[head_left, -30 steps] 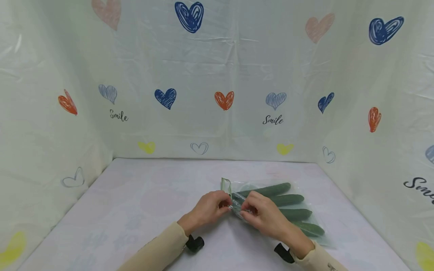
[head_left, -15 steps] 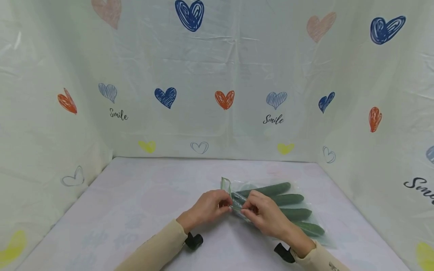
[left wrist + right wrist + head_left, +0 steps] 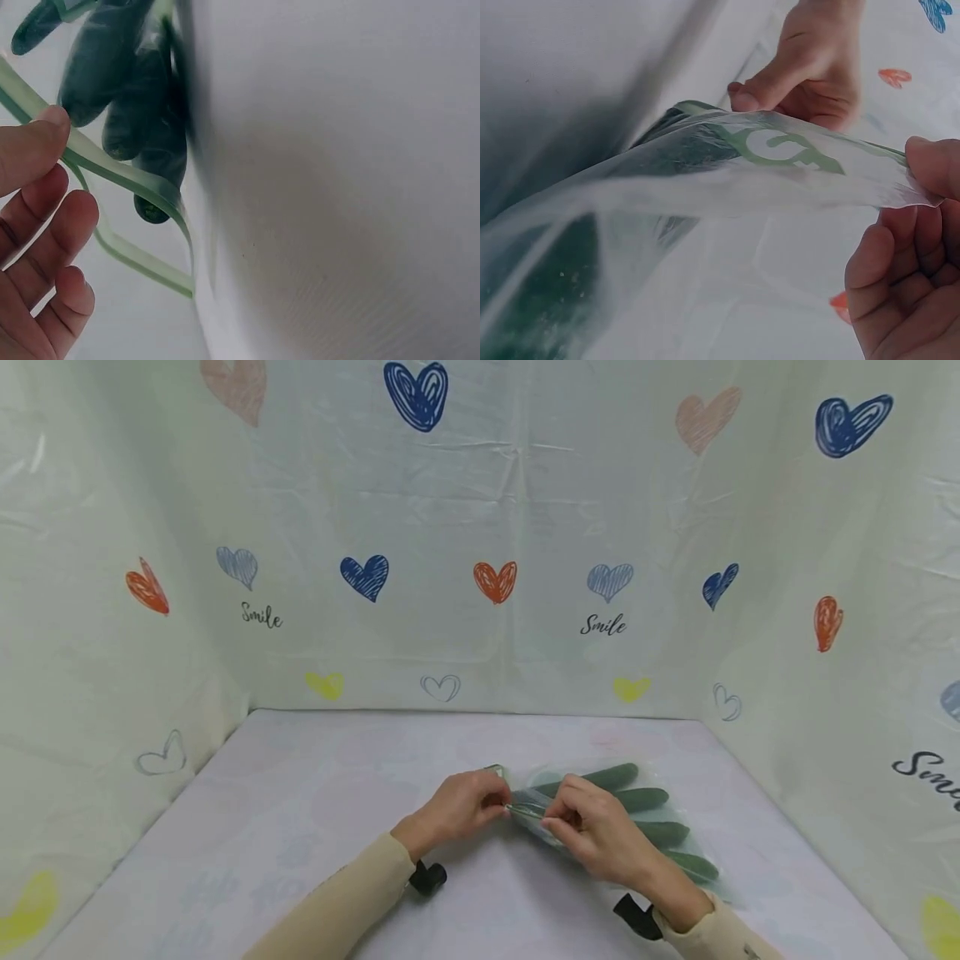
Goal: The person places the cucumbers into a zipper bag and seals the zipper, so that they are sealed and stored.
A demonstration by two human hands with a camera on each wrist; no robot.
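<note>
A clear plastic zip bag point(image 3: 735, 187) with a green zip strip point(image 3: 127, 177) lies on the table with several cucumbers point(image 3: 663, 835) inside. My left hand point(image 3: 459, 808) pinches the strip at the bag's mouth between thumb and index finger. Near the other end of this edge, my right hand point(image 3: 603, 835) pinches the plastic, and the edge stretches between the two hands. In the left wrist view, the two green strips stand apart below the left fingers. The right hand covers part of the cucumbers in the head view.
The bag rests on a pale tabletop point(image 3: 360, 793). White sheeting point(image 3: 420, 635) printed with hearts and "Smile" encloses the back and both sides. A black wrist camera point(image 3: 429, 878) sits under the left wrist, another black camera point(image 3: 637, 917) under the right.
My hands have drawn slightly apart, the left rising a little and the right shifting right. The green edge beyond the left hand has dropped lower, and the edge between the hands has lengthened.
</note>
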